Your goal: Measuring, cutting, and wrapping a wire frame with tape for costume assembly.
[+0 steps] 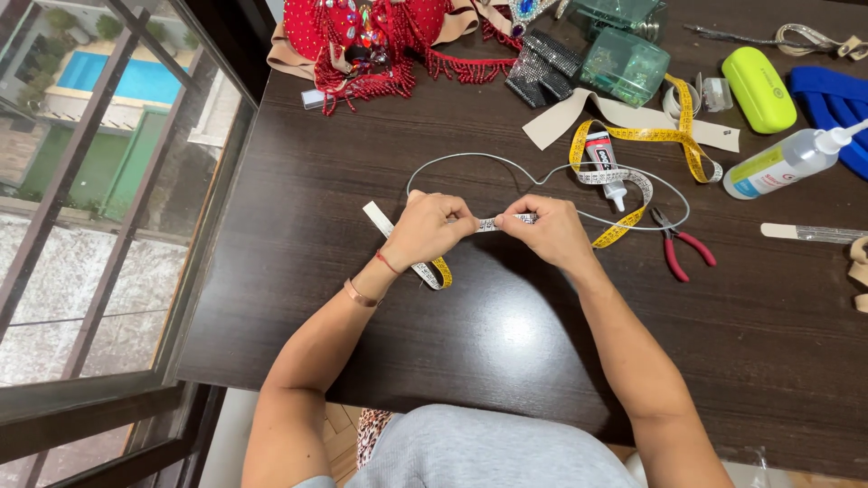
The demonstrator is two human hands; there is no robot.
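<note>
Yellow measuring tape (493, 222) runs left to right at frame centre, pinched taut between our left hand (427, 228) and right hand (547, 231), both closed on it, above the dark tabletop (506, 343).

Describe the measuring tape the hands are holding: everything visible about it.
The tape is a soft, flexible strip, yellow on one face and white on the other, with fine markings. The left hand and right hand pinch a short stretch taut between them. One end trails left and curls under the left wrist; the rest loops right across the dark table, over a bent wire and around a glue tube.
</note>
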